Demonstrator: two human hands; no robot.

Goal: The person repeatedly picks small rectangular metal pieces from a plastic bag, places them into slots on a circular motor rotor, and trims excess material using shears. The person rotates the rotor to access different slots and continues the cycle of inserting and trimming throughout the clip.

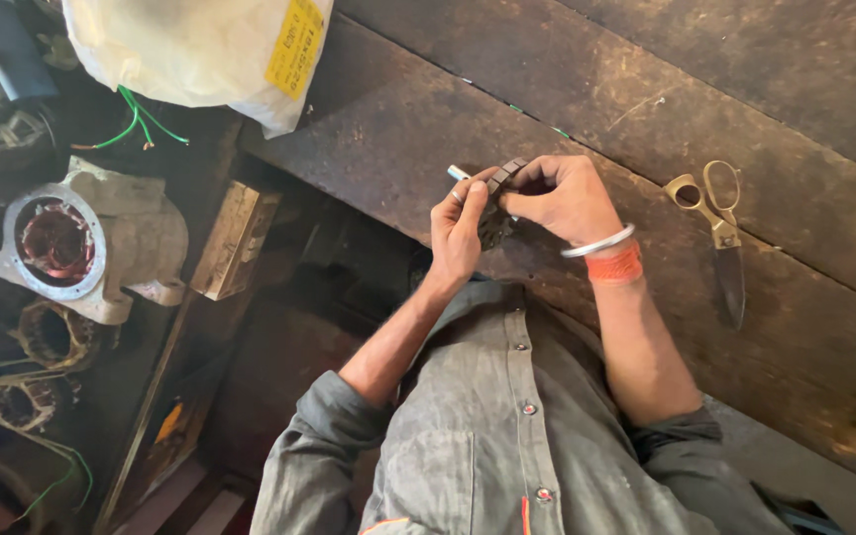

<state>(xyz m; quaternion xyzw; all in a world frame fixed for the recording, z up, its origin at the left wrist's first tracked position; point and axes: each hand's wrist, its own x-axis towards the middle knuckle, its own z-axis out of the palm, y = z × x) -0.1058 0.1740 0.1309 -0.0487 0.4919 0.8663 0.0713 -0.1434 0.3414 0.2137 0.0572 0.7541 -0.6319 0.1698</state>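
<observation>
My left hand (pixel 460 230) and my right hand (pixel 567 198) meet over the near edge of a dark wooden workbench (pixel 646 109). Between them they grip a small dark part (pixel 500 188), ring-like, with a short light metal stub (pixel 458 173) sticking out to the left past my left fingers. A finger ring shows on the left hand. A metal bangle and an orange thread band circle the right wrist. Most of the part is hidden by my fingers.
Brass-handled scissors (pixel 720 233) lie on the bench to the right. A white plastic bag with a yellow label (pixel 200 45) sits at top left. Below left stand a motor housing with copper windings (pixel 61 243), a wooden block (pixel 235 238), loose coils (pixel 47 337) and green wires (pixel 136 124).
</observation>
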